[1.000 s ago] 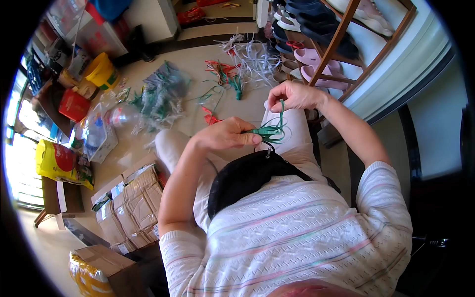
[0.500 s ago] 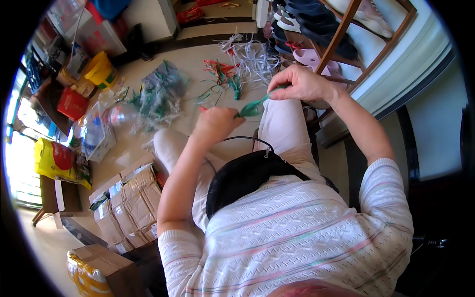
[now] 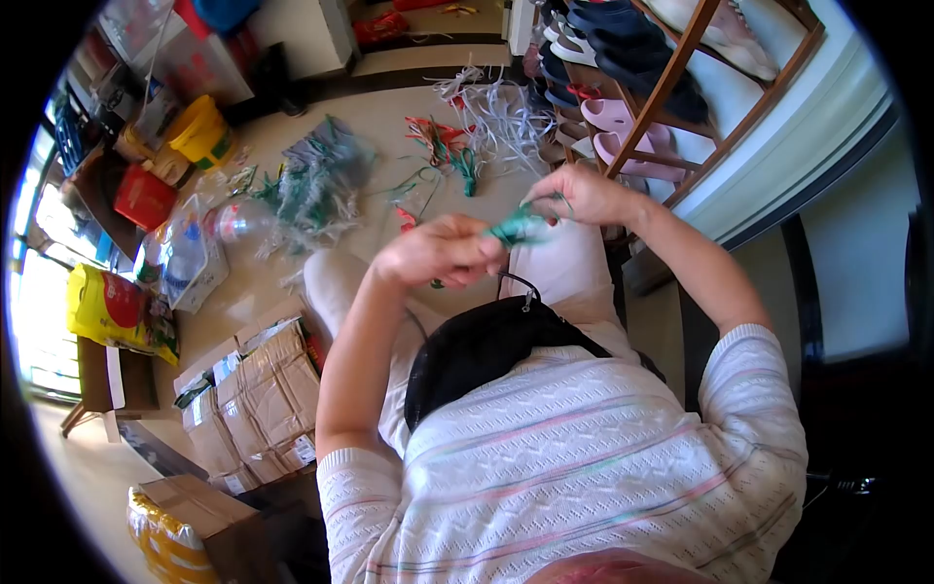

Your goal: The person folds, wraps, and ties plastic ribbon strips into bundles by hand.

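Observation:
A crumpled green plastic strip (image 3: pixel 520 231), smeared by motion, spans the short gap between my hands above my lap. My left hand (image 3: pixel 443 250) is closed around one end of it, with a bit of green showing below the fingers. My right hand (image 3: pixel 589 193) pinches the other end between thumb and fingertips, and a thin loop of it sticks out there. Beyond my knees, a tied bundle of green strips (image 3: pixel 469 173) lies beside red strips (image 3: pixel 438 136) on the floor. A black waist bag (image 3: pixel 477 355) rests on my lap.
White strips (image 3: pixel 506 122) and a grey-green plastic heap (image 3: pixel 321 180) lie on the floor. A shoe rack (image 3: pixel 671 73) stands right. To the left are a yellow bucket (image 3: pixel 202 134), a red container (image 3: pixel 146 198), a plastic bottle (image 3: pixel 233 222) and cardboard boxes (image 3: pixel 263 399).
My hands have come closer together; the right moved down and the left shifted right. The green strip, stretched out before, is now bunched between them.

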Demonstrator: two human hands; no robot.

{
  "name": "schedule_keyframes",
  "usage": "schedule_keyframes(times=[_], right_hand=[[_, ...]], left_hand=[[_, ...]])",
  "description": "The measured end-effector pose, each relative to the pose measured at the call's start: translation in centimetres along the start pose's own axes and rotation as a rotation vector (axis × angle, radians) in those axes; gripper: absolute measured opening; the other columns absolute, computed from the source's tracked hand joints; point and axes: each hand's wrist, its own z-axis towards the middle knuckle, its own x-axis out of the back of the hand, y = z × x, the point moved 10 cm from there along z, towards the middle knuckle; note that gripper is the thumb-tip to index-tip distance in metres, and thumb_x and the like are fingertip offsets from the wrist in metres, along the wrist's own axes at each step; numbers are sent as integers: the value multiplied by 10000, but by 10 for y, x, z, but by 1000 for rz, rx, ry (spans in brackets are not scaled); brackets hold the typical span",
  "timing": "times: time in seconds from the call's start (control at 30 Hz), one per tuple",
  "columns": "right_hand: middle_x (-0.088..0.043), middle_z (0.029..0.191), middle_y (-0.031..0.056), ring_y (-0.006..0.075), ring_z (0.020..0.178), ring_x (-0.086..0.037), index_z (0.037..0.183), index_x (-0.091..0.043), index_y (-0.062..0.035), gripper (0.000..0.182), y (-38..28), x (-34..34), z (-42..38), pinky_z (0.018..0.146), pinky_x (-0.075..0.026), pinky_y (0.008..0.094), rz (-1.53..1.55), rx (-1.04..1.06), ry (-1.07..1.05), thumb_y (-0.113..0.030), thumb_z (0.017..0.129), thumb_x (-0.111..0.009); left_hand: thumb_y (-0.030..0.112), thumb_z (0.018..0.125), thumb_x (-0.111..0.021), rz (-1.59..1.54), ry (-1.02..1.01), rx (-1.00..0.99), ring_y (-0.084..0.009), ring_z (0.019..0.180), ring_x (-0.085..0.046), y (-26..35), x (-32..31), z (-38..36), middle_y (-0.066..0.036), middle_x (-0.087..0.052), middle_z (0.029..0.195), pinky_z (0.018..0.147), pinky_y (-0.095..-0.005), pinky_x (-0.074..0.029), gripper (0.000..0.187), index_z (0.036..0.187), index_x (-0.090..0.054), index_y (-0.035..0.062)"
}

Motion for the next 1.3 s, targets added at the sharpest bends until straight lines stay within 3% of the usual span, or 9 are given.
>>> schedule_keyframes(times=[0.13,0.27,0.37,0.5,0.7,0.87,1.0,1.1,1.3], right_hand=[[-631,715,85,142,621,-583,866,-651,-34,126,-32,30,3,595,-457,256,-184,136,176,-133,799,-611],[-604,694,92,163,599,-551,827,-611,-6,107,-87,27,-12,579,-436,258,-397,234,282,-88,765,-643],[-562,618,70,131,552,-531,807,-595,-4,118,-83,3,-20,532,-423,258,-254,253,284,-121,821,-600],[-559,615,5,65,560,-506,810,-614,-22,151,-26,-23,-14,534,-414,228,123,23,116,-161,857,-576],[-597,687,-3,59,622,-511,834,-625,4,125,-22,-3,0,597,-426,224,154,63,-20,-113,794,-641],[-613,695,94,189,637,-590,772,-606,-24,121,-69,34,-7,599,-451,288,-373,171,239,-138,754,-645],[-594,680,83,177,588,-561,774,-568,-8,97,-91,14,-20,552,-434,265,-401,329,384,-88,783,-622],[-586,650,44,109,550,-527,775,-584,-14,106,-63,-1,-20,517,-416,227,-126,209,360,-102,832,-590],[-565,663,-21,37,614,-517,835,-611,-31,115,-35,-15,-9,548,-400,192,385,39,101,-145,832,-624]], left_hand=[[349,862,-520,786,146,278,-90,555,-466,-18,11,17,-5,-500,632,479,-255,-379,331,797,-582,30],[328,877,-505,766,577,250,-88,497,-418,-13,84,11,3,-464,590,412,-251,-321,314,778,-557,35],[305,897,-497,272,641,121,-76,435,-335,-3,84,4,25,-393,544,372,-235,-242,294,767,-510,42],[279,873,-568,-216,266,-83,-44,424,-301,10,47,4,63,-338,523,371,-213,-213,236,783,-502,70],[219,856,-592,9,-134,130,-52,451,-318,-11,-18,13,33,-397,562,387,-201,-227,214,768,-514,41],[316,841,-547,869,249,115,-101,473,-436,-9,34,26,-33,-518,625,407,-243,-343,316,812,-576,3],[269,853,-539,581,615,125,-92,406,-393,-1,69,15,-16,-479,575,355,-245,-298,273,756,-542,14],[210,857,-530,-68,524,29,-62,389,-336,-1,58,11,20,-398,512,345,-226,-238,253,672,-474,47],[174,861,-525,-296,107,-85,-62,363,-256,9,8,12,25,-317,466,343,-227,-193,263,648,-425,57]])
